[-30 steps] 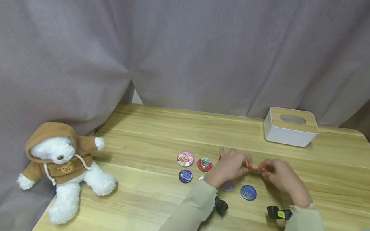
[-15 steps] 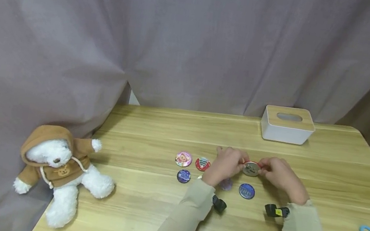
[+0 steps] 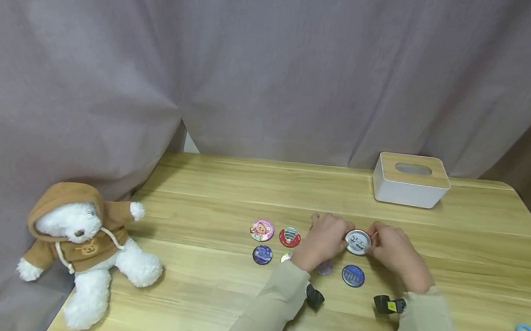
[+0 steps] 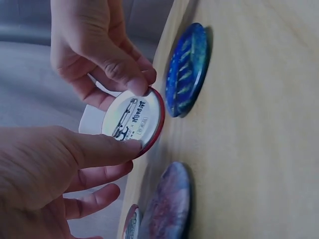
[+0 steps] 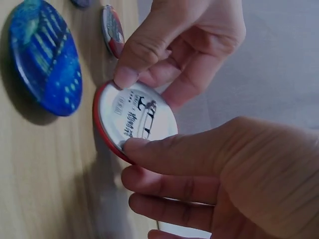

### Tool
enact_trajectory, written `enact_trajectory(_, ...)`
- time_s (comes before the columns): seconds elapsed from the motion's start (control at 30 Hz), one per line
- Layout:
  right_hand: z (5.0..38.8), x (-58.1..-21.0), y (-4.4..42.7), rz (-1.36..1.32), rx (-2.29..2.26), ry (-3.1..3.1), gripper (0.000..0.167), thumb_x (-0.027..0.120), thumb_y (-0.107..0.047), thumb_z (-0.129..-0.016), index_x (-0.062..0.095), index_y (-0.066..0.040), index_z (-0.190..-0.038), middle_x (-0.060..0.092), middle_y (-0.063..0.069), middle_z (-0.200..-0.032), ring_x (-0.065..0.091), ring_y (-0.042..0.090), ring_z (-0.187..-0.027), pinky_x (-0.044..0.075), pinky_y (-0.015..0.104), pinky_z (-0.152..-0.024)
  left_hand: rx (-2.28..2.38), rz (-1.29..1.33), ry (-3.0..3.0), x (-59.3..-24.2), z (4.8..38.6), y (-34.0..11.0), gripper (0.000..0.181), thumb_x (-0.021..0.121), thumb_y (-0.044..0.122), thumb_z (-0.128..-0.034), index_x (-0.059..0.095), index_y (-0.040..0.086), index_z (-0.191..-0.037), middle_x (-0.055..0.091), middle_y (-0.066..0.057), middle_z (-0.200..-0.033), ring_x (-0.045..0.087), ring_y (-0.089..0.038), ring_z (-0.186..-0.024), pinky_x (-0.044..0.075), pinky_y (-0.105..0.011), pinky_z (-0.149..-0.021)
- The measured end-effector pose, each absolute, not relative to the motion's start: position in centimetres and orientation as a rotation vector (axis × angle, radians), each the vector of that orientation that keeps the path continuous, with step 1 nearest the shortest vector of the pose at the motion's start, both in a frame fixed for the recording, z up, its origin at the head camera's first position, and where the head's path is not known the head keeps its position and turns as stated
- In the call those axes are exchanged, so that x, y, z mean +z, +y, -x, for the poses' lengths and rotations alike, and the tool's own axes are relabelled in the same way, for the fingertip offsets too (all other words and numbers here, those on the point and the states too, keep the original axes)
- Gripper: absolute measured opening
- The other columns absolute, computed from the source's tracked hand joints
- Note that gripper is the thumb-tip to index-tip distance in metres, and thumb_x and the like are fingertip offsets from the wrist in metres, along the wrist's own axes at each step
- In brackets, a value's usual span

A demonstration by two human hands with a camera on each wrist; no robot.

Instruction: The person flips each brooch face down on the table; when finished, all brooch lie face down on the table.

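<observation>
While my left hand (image 3: pixel 324 239) pinches the red-edged badge (image 3: pixel 357 242) by its left rim, its other fingers loosely apart, that badge shows its pin back just beyond the blue badge (image 3: pixel 353 276). At the right rim, my right hand (image 3: pixel 398 254) pinches too, thumb on the back.

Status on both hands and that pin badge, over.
Left hand and right hand pinch red-rimmed badge at opposite edges. Pin side showing. Blue badge lies nearby, apart; nothing visibly in the way.
</observation>
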State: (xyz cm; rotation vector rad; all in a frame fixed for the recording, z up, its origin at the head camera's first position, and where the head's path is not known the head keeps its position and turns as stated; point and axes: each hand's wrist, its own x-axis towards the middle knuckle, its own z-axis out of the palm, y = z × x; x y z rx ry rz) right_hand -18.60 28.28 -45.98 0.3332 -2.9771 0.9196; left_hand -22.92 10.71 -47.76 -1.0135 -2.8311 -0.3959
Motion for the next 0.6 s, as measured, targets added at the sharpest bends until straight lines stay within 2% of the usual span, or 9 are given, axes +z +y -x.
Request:
enact_trajectory(0.27,18.49,-46.61,28.07,-0.327,0.920,-2.966,0.034,0.078,0.003,-0.074,0.055,0.007,-0.099,0.055,0.004,-0.073,0.050,0.020,-0.064,0.042,0.037,-0.060,-0.309,0.997,-2.877,-47.88,22.50,11.21,0.016,0.080,0.027,-0.0851,0.076,0.026,-0.101,0.067,0.006,-0.097,0.054,-0.016,-0.091,0.038,-0.036,-0.078)
enact_trajectory(0.47,18.46,-46.78,28.13,-0.308,0.928,-2.987,0.034,0.079,0.001,-0.074,0.056,0.005,-0.099,0.056,0.006,-0.075,0.051,0.021,-0.067,0.042,0.038,-0.061,-0.270,0.993,-2.913,-47.71,22.19,11.20,0.026,0.078,0.030,-0.0880,0.076,0.024,-0.113,0.066,0.003,-0.115,0.054,-0.019,-0.104,0.042,-0.039,-0.084)
enact_trajectory(0.6,18.75,-46.81,28.13,-0.318,0.893,-2.987,0.033,0.079,-0.002,-0.074,0.059,0.007,-0.098,0.059,0.008,-0.078,0.054,0.023,-0.070,0.043,0.040,-0.063,-0.265,0.980,-2.933,-47.75,22.20,11.10,0.025,0.076,0.030,-0.0896,0.075,0.023,-0.114,0.064,0.003,-0.121,0.051,-0.021,-0.113,0.042,-0.043,-0.090)
